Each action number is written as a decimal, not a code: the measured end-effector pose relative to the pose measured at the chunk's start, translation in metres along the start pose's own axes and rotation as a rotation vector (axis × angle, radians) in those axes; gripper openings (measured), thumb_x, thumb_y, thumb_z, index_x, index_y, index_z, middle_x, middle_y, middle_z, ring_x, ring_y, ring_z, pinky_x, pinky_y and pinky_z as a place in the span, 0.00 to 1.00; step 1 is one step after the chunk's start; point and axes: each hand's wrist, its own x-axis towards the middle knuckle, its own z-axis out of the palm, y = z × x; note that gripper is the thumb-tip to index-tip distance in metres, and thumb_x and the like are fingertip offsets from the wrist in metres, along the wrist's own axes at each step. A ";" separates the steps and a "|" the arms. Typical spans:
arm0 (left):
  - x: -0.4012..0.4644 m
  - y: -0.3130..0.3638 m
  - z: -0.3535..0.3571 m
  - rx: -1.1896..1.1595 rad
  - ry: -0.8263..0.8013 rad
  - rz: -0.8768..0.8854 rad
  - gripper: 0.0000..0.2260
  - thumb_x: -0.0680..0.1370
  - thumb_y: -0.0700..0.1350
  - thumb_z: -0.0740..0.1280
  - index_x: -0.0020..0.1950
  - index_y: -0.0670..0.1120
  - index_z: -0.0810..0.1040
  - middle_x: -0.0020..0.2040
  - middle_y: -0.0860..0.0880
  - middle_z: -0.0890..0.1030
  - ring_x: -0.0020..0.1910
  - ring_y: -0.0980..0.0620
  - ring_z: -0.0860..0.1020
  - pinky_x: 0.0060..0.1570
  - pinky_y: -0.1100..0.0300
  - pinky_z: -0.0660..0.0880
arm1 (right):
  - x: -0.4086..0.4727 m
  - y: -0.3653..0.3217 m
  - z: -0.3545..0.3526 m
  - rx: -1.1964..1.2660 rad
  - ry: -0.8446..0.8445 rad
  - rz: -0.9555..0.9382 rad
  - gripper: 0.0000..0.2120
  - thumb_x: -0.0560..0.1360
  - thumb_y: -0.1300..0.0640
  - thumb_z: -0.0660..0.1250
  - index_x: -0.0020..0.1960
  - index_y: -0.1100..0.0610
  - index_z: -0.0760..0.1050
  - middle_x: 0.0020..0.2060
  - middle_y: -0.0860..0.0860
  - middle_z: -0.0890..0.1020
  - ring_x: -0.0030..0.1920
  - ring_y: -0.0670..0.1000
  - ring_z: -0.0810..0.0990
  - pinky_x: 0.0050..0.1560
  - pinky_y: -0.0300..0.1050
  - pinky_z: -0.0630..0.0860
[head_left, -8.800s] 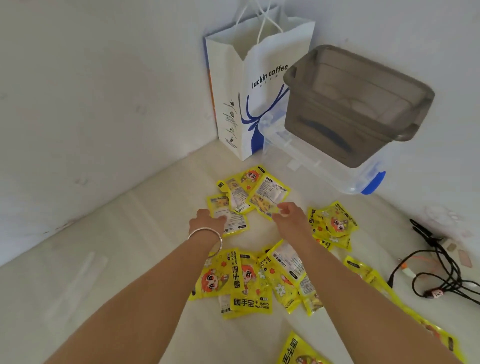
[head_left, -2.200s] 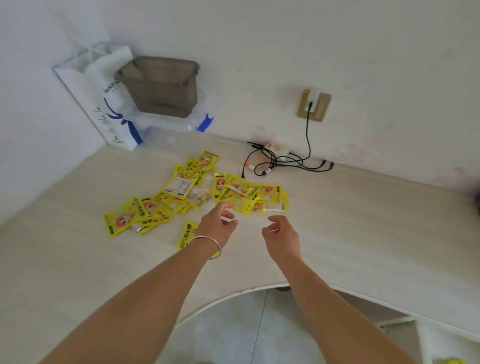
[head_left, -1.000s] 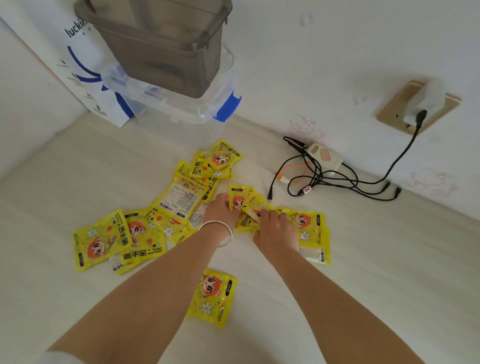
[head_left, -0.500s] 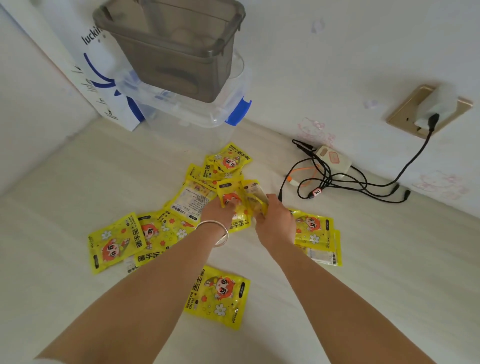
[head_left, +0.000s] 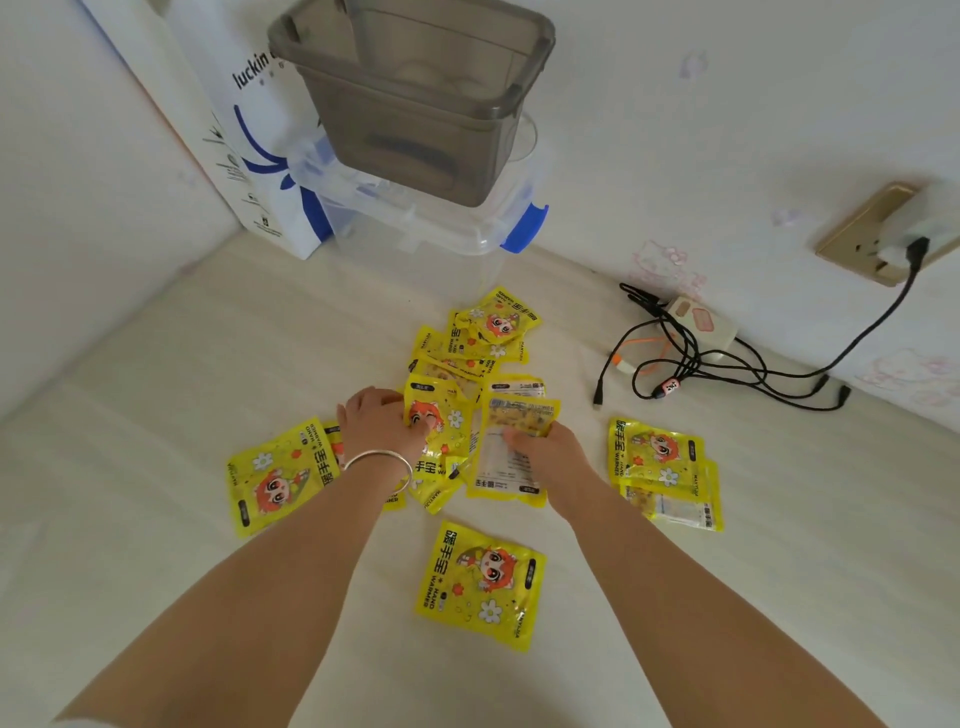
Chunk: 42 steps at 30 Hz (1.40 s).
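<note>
White walls meet in a corner behind a pale bench (head_left: 156, 519).

Head view, the only one supplied:

- Yellow hand-warmer packets lie scattered over the middle of the bench.
- The left grip (head_left: 382, 426), bracelet at the wrist, has its fingers curled round a cartoon-side packet (head_left: 441, 415) at the centre of the spread.
- The right grip (head_left: 550, 452) pinches a label-side packet (head_left: 511, 457), thumb on top, just beside the other.
- Loose on the bench are a near packet (head_left: 480, 584) between the forearms, a left packet (head_left: 275, 473), a right-hand pair (head_left: 660, 462) and a rear cluster (head_left: 493, 332), with more part-hidden under the hands.
- A grey tub (head_left: 415, 104) sits on a clear lidded box (head_left: 441, 244) beside a paper bag (head_left: 249, 130) in the corner. What the tub holds cannot be told.
- Tangled cables (head_left: 701, 364) run to a wall socket (head_left: 878, 234).

Assessment: this looks like gathering the packets, and it is at an early stage. 2 packets are in hand and no tidy stack is visible. Most packets remain to be collected.
</note>
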 end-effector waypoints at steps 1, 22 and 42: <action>-0.005 -0.001 0.001 0.005 0.009 0.014 0.18 0.76 0.56 0.63 0.55 0.44 0.82 0.65 0.50 0.73 0.70 0.46 0.63 0.73 0.46 0.54 | 0.000 0.002 0.002 0.011 0.003 0.004 0.10 0.73 0.59 0.70 0.54 0.56 0.77 0.52 0.55 0.83 0.53 0.58 0.82 0.58 0.57 0.78; 0.007 0.023 -0.004 -0.160 -0.102 0.261 0.17 0.74 0.52 0.67 0.57 0.44 0.79 0.62 0.46 0.77 0.67 0.46 0.66 0.66 0.54 0.65 | 0.002 0.017 0.027 0.261 0.009 0.010 0.07 0.76 0.64 0.65 0.51 0.54 0.77 0.43 0.50 0.82 0.50 0.56 0.81 0.59 0.59 0.76; -0.057 0.124 -0.013 -0.647 -0.399 0.232 0.35 0.73 0.43 0.70 0.76 0.51 0.56 0.72 0.50 0.67 0.71 0.48 0.66 0.67 0.54 0.65 | -0.032 0.040 -0.078 0.743 0.149 0.032 0.23 0.73 0.63 0.69 0.66 0.62 0.69 0.54 0.59 0.80 0.47 0.58 0.82 0.38 0.51 0.82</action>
